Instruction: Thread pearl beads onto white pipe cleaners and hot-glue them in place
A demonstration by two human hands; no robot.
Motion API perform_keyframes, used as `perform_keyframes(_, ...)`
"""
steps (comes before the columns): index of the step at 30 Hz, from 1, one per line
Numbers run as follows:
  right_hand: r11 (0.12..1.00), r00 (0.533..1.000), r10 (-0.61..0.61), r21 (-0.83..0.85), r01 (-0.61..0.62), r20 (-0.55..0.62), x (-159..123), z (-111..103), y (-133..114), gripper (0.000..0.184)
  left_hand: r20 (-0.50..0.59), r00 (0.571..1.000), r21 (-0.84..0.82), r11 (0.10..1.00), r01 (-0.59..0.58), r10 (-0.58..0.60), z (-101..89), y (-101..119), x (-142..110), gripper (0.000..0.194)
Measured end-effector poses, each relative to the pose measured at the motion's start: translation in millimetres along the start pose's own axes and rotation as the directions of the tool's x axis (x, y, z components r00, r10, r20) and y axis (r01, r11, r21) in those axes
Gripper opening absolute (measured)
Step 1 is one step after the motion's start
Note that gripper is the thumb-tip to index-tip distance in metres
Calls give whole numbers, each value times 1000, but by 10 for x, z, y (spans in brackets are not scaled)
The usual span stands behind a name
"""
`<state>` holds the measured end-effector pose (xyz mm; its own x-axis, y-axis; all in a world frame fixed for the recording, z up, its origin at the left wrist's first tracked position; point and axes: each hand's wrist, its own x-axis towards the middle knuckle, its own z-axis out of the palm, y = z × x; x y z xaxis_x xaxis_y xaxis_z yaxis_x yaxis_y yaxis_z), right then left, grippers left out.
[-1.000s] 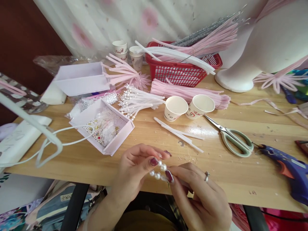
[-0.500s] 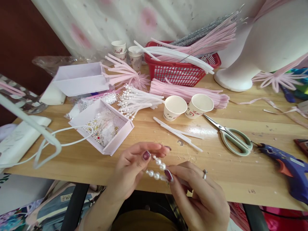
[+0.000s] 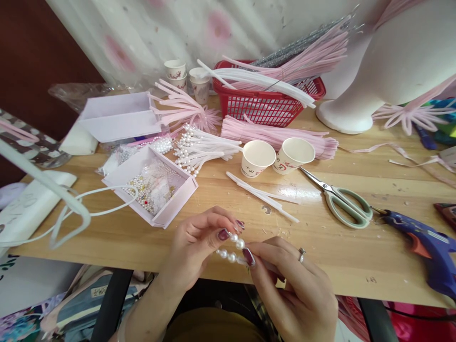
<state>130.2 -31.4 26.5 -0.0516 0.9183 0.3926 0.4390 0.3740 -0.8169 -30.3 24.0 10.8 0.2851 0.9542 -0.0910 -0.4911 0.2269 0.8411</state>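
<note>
At the table's near edge, my left hand [image 3: 199, 247] pinches the tip of one short string of white pearl beads [image 3: 238, 242] between thumb and fingers. A second beaded end [image 3: 228, 256] hangs just below it, apart from my left fingertips. My right hand [image 3: 288, 280], with a ring on one finger, is closed on the white stems at the other end of both bead strings; most of each stem is hidden by the fingers. Beyond my hands lie loose white stem pieces [image 3: 261, 195]. A bundle of white stems tipped with pearls [image 3: 203, 147] rests farther back.
An open box of beads [image 3: 178, 204] stands left, near a white cable [image 3: 103, 213]. Two paper cups [image 3: 258, 159], scissors [image 3: 347, 206] and a blue glue gun [image 3: 423, 242] are to the right. Behind are pink stems [image 3: 278, 135], a red basket [image 3: 263, 111] and a white mannequin form [image 3: 384, 71].
My left thumb and fingers have closed onto the tip of the upper bead string, where they were slightly apart before. My right hand keeps its hold. The view has shifted slightly.
</note>
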Motion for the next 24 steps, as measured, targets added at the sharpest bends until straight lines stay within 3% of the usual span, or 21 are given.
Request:
perform_keyframes(7, 1000, 1000, -24, -16, 24, -2, 16, -24, -12, 24, -17, 999, -57, 998, 40, -41, 24, 24, -2, 17)
perform_keyframes(13, 999, 1000, -29, -22, 29, -8, 8, -31, -12, 25, -26, 997, -104, 992, 71, -74, 110, 65, 38, 18)
perform_keyframes(18, 1000, 1000, 3, -17, -2, 20, -1, -57, -1, 24, -12, 996, -73, 993, 92, -93, 63, 5, 15, 14)
perform_keyframes(21, 999, 998, 42, 15, -43, 45, -3, -92, 19, 22, 21, 997, 156, 985, -73, 70, -21, 61, 19, 12)
perform_keyframes(22, 998, 997, 52, 31, -54, 62, -3, -105, 23, 21, 67, 986, 280, 946, -165, 153, -52, 107, 24, 10)
perform_keyframes(24, 996, 994, 66, 56, -71, 87, -2, -127, 26, 18, 213, 939, 535, 772, -342, 269, -107, 222, 35, 12)
